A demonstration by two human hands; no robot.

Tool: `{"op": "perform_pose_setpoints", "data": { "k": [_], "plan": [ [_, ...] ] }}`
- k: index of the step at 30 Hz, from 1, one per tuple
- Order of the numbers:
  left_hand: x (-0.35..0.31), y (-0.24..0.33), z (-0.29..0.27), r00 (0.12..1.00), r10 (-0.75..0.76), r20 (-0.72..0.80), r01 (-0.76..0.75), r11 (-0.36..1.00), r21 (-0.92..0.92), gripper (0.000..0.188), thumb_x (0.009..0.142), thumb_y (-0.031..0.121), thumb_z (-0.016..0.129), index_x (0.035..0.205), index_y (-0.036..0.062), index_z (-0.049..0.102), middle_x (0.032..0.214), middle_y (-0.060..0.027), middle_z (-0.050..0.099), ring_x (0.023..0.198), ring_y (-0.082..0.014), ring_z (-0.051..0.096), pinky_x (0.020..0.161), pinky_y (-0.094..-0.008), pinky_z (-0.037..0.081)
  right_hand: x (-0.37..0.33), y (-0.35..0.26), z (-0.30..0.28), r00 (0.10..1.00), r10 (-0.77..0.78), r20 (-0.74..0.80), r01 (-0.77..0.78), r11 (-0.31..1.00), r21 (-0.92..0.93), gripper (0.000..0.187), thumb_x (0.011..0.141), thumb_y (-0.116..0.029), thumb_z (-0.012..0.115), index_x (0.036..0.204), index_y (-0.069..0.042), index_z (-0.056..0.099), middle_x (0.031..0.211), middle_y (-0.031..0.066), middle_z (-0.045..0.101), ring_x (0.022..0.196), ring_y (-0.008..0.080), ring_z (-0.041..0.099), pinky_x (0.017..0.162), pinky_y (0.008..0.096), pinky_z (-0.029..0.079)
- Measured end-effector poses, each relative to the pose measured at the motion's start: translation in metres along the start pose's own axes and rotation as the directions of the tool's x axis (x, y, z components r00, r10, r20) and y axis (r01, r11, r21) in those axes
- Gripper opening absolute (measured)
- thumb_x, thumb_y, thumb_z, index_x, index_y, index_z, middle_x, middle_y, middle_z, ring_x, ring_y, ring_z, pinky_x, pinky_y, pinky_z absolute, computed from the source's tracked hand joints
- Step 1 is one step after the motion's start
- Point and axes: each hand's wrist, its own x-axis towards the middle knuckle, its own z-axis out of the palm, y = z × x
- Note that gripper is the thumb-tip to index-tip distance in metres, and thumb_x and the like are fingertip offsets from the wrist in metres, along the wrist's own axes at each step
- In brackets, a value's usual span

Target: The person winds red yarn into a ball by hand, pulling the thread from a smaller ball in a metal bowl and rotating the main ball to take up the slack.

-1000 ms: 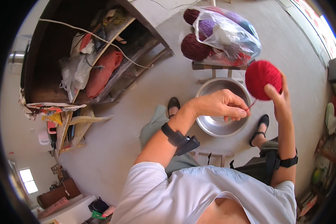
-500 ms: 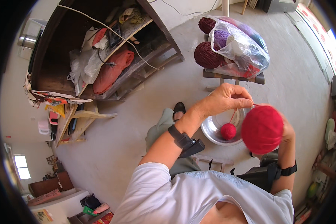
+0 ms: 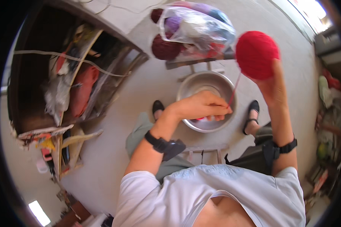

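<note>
My right hand (image 3: pixel 271 81) grips a large red yarn ball (image 3: pixel 257 55) from below, raised at the right. A strand of red yarn (image 3: pixel 236 86) runs from it down to my left hand (image 3: pixel 210 105), whose thumb and fingers pinch it. That hand hovers over a round metal basin (image 3: pixel 182 86) on the floor between my feet. Beneath my fingers a bit of the small red yarn ball (image 3: pixel 199 119) shows in the basin; my hand covers most of it.
Beyond the basin, a stool (image 3: pixel 173 65) bears a clear plastic bag (image 3: pixel 201 32) of yarn balls, with a maroon yarn ball (image 3: pixel 165 47) at its left. A dark wooden cabinet (image 3: pixel 30 83) holding plastic bags stands at left. Various items (image 3: pixel 324 117) line the right side.
My right hand has lifted the large yarn ball up and away. My left hand has dropped lower over the basin, and the yarn between them is longer. The view has shifted.
</note>
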Motion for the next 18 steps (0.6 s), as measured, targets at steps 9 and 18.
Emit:
{"op": "perform_pose_setpoints", "data": {
  "k": [9, 18],
  "plan": [
    [-0.019, 0.028, -0.009, 0.987, 0.058, -0.149, -0.09, 0.973, -0.214, 0.014, 0.091, 0.008, 0.064, 0.095, -0.0029, 0.072, 0.077, -0.0042, 0.066, 0.063, -0.0078, 0.057, 0.057, -0.0216, 0.045, -0.018, 0.01, 0.008, 0.984, 0.138, 0.117, -0.015, 0.707, -0.707, 0.082, 0.072, -0.034, 0.084, 0.138, -0.004, 0.047, 0.122, 0.0143, 0.061, 0.115, 0.0247, 0.059, 0.102, 0.0361, 0.045],
    [-0.013, 0.02, -0.01, 0.883, 0.253, -0.395, -0.279, 0.96, -0.007, 0.003, 0.086, 0.003, 0.072, 0.088, 0.0017, 0.069, 0.081, 0.0016, 0.06, 0.077, -0.0059, 0.056, 0.07, -0.0215, 0.045, -0.021, 0.01, 0.009, 0.727, 0.628, 0.277, -0.289, 0.646, -0.706, 0.082, 0.073, -0.045, 0.08, 0.138, -0.005, 0.049, 0.125, 0.0133, 0.059, 0.119, 0.0232, 0.055, 0.104, 0.0366, 0.041]
  ]
}}
